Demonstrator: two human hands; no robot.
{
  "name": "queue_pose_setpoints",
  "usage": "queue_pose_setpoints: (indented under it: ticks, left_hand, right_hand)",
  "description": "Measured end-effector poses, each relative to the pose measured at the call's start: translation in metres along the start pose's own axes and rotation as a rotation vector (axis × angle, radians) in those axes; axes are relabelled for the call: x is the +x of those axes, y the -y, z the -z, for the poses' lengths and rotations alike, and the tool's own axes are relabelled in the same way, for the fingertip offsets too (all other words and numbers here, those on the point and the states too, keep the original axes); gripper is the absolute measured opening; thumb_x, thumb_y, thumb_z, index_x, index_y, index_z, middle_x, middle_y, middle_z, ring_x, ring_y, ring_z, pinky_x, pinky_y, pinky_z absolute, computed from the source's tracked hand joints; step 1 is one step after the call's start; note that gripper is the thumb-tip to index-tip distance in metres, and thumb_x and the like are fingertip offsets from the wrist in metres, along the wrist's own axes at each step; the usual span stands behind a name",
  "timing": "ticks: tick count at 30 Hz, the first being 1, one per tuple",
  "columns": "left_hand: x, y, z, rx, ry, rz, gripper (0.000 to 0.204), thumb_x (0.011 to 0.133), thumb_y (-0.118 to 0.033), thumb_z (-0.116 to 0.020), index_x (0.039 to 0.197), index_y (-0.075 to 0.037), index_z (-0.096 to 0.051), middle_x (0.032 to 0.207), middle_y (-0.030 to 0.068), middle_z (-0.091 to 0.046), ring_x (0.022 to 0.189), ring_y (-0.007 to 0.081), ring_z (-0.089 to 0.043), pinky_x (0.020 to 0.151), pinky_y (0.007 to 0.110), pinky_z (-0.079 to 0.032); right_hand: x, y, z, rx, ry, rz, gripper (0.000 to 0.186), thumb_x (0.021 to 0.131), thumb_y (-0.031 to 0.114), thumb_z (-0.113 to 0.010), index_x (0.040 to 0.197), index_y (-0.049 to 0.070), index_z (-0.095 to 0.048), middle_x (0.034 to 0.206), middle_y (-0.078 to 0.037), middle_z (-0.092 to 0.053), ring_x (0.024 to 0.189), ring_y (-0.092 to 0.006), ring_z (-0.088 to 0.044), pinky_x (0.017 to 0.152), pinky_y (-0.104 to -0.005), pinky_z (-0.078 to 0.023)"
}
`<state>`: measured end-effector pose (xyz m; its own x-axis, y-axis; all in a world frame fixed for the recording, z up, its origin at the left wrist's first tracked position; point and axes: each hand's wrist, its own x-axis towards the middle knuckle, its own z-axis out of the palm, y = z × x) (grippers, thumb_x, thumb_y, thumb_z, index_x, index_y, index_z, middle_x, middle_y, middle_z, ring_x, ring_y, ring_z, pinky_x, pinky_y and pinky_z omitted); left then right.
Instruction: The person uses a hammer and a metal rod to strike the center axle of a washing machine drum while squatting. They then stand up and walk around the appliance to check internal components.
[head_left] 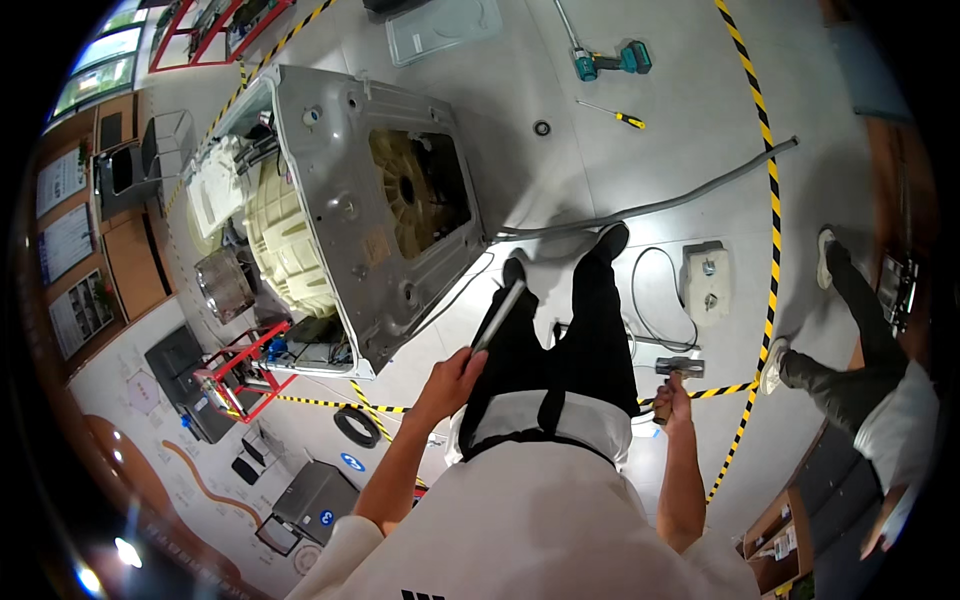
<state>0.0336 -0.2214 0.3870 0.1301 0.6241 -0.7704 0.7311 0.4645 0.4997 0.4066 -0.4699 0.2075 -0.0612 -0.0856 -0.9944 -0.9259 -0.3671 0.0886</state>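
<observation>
My left hand (452, 384) is closed around the lower end of a straight metal bar (500, 316), which slants up in front of my left leg. In my right hand (677, 405) is a hammer (681, 368), gripped by its short wooden handle with the steel head uppermost. The two tools are well apart. Ahead and to my left stands a partly opened washing machine (345, 200) with a grey metal casing. Its cream plastic tub (285, 240) shows through the open side, and a round ribbed part (405, 188) shows through a cut-out panel.
A grey hose (690, 197) crosses the floor past my feet. Beyond it lie a screwdriver (628, 120), a cordless power tool (610, 62) and a black ring (541, 128). A pale block (708, 285) and thin cable (640, 290) lie right. Another person (850, 330) walks at far right.
</observation>
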Motion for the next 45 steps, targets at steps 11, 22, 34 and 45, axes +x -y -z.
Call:
queue_pose_setpoints:
  ticks: [11, 22, 34, 45]
  left_hand:
    - [0.180, -0.132, -0.032, 0.361, 0.243, -0.264, 0.037, 0.093, -0.039, -0.046, 0.085, -0.003, -0.053, 0.066, 0.0193, -0.059, 0.066, 0.0400, -0.057, 0.058, 0.046, -0.042]
    - [0.379, -0.058, -0.043, 0.601, 0.366, -0.187, 0.046, 0.087, -0.053, -0.047, 0.087, -0.008, -0.057, 0.073, 0.0149, -0.062, 0.074, 0.0385, -0.059, 0.066, 0.047, -0.045]
    - [0.445, -0.002, 0.008, 0.686, 0.226, -0.181, 0.058, 0.080, -0.063, -0.050, 0.072, -0.006, -0.060, 0.063, 0.0156, -0.060, 0.066, 0.0383, -0.059, 0.061, 0.047, -0.046]
    - [0.461, 0.027, 0.030, 0.770, 0.262, -0.050, 0.057, 0.076, -0.062, -0.056, 0.066, -0.006, -0.060, 0.061, 0.0140, -0.059, 0.065, 0.0358, -0.059, 0.061, 0.043, -0.046]
  right_hand:
    - [-0.067, 0.071, -0.083, -0.313, -0.044, 0.374, 0.041, 0.089, 0.039, -0.055, 0.118, 0.012, -0.044, 0.092, -0.005, -0.049, 0.065, -0.0104, -0.049, 0.051, -0.0210, -0.042]
    - [-0.012, 0.023, -0.166, -0.104, -0.176, 0.122, 0.030, 0.088, 0.039, -0.054, 0.103, 0.014, -0.049, 0.063, 0.003, -0.042, 0.046, -0.0061, -0.037, 0.039, -0.0197, -0.029]
    - [0.004, 0.024, -0.270, -0.191, -0.127, 0.058, 0.040, 0.087, 0.044, -0.055, 0.106, 0.010, -0.045, 0.063, 0.002, -0.039, 0.045, -0.0065, -0.035, 0.039, -0.0209, -0.028]
    - [0.022, 0.033, -0.268, -0.174, -0.151, 0.090, 0.033, 0.090, 0.040, -0.053, 0.102, 0.011, -0.045, 0.061, 0.002, -0.038, 0.043, -0.0054, -0.034, 0.037, -0.0200, -0.029]
